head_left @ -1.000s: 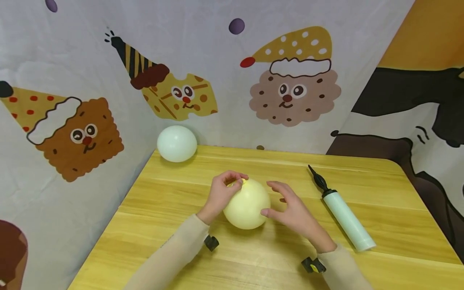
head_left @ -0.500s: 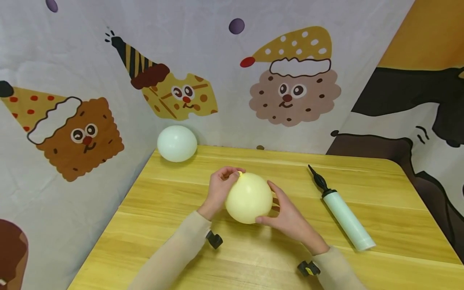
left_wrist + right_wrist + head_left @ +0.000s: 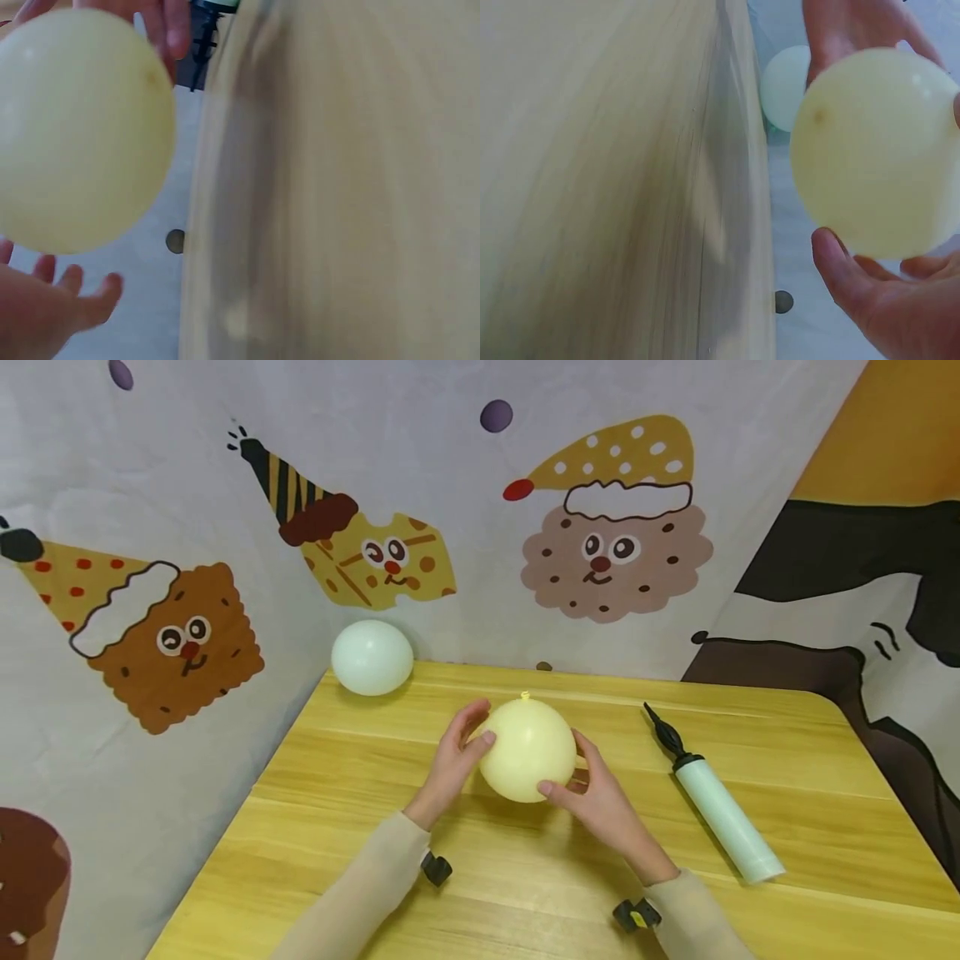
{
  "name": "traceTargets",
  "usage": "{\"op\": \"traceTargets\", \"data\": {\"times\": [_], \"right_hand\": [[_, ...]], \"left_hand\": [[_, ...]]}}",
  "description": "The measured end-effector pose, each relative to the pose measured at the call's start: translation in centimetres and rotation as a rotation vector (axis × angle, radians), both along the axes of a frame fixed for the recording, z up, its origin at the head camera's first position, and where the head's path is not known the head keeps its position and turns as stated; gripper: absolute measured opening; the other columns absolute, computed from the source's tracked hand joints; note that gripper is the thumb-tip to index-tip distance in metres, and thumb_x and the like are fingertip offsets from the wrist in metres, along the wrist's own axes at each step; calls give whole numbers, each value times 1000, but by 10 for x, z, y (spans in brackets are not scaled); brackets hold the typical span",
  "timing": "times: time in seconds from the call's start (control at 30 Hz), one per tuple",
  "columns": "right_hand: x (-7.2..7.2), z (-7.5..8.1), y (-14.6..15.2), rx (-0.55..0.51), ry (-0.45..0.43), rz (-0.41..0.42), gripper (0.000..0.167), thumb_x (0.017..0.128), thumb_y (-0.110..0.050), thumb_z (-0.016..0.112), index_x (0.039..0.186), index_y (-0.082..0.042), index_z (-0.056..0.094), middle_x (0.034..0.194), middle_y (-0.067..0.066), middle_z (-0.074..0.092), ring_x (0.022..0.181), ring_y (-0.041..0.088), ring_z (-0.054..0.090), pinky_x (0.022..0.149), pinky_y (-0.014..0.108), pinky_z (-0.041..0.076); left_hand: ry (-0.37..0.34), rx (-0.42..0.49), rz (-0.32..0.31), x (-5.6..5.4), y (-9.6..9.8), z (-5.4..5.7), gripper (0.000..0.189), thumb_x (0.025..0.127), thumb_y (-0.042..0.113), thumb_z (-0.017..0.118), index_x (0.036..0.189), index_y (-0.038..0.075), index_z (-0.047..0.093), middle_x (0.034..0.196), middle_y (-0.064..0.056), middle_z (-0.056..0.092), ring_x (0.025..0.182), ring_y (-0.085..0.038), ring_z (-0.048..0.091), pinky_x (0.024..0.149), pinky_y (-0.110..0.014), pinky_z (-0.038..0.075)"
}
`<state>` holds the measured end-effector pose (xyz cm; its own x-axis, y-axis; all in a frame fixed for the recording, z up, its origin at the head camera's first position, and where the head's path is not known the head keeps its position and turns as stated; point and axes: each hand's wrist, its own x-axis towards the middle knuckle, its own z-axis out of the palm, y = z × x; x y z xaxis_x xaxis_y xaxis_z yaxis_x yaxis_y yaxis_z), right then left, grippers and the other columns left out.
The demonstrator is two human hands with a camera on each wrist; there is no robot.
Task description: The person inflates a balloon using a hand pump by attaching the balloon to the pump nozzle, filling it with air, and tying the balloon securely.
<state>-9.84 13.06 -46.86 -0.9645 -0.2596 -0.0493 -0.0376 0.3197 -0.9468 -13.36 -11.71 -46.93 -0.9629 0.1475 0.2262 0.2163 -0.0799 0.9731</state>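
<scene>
A round pale yellow balloon point(image 3: 528, 750) is raised above the wooden table point(image 3: 315, 827), its tied neck pointing to the far side. My right hand point(image 3: 606, 806) holds it from the right, thumb at the near lower side and fingers curving behind. On the other side is my left hand point(image 3: 453, 760), loosely cupped, its thumb overlapping the balloon's edge in the head view. In the left wrist view a gap shows between the left thumb point(image 3: 101, 300) and the balloon point(image 3: 82, 135). The right wrist view has the right thumb point(image 3: 836, 259) against the balloon's underside.
A pale mint balloon point(image 3: 372, 657) rests at the table's far left corner. To the right lies a hand pump point(image 3: 723, 814) with a mint barrel and black nozzle. A printed cartoon cloth point(image 3: 480, 543) hangs behind the table.
My left hand has let go of the balloon's tied neck and moved to its side. The right hand has closed in on the balloon, which has risen and turned, neck now away from me.
</scene>
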Motion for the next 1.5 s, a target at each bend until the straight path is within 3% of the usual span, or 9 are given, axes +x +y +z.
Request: {"op": "traceTargets", "data": {"times": [0.1,0.17,0.27,0.4,0.53,0.77,0.9,1.17,1.5], "right_hand": [[-4,1,-2,-5,-15,-30,102,91,-43,80,166,-17,14,161,16,28,129,43,56,94,49,57],[-6,1,-4,-5,-15,-33,101,93,-45,78,166,-17,14,161,17,28,129,42,56,93,49,57],[-9,1,-6,-2,-9,-27,100,94,-46,76,166,-17,14,161,19,29,129,43,56,93,50,57],[-11,-1,-8,5,-10,-19,98,95,-45,75,166,-15,13,162,20,28,132,44,54,95,53,56],[-10,-3,-5,23,20,-22,94,98,-42,71,166,-13,13,163,20,30,136,44,50,102,57,51],[-11,-5,8,64,114,-60,83,103,-43,65,164,-9,21,163,20,32,137,42,50,107,60,45],[-10,-4,10,66,125,-59,79,104,-41,62,163,-7,23,163,21,32,137,42,50,108,61,44],[-9,-6,10,87,136,-67,77,105,-43,61,162,-6,25,163,21,31,138,42,49,108,61,44],[-10,-4,20,126,160,-81,74,107,-42,58,162,-4,25,163,22,31,137,43,50,106,61,46]], "left_hand": [[-41,-26,-95,4,0,-5,80,99,25,71,163,11,24,167,-13,24,152,-33,28,113,-53,42],[-60,-47,-113,6,0,-7,92,95,33,77,164,18,18,167,-12,18,151,-35,30,108,-55,47],[-77,-66,-89,7,2,-10,99,90,38,81,163,23,16,166,-11,18,147,-36,35,102,-54,51],[-80,-62,-44,9,2,-11,96,90,33,81,161,19,19,164,-11,21,145,-37,38,100,-53,53],[-83,-100,43,7,-2,-9,90,91,30,79,160,18,23,165,-9,21,146,-36,35,101,-57,51],[9,-351,296,-24,-21,2,90,87,37,82,160,18,32,159,-12,25,143,-35,36,112,-64,35],[18,-407,373,-47,-32,5,93,88,43,80,161,14,30,159,-15,26,137,-40,43,110,-64,38],[-55,-426,368,-74,-50,0,100,89,48,78,163,10,22,164,-16,22,144,-38,37,115,-61,35],[-83,-443,337,-76,-55,-9,96,95,50,72,165,12,18,167,-16,23,152,-35,26,122,-55,26]]}}
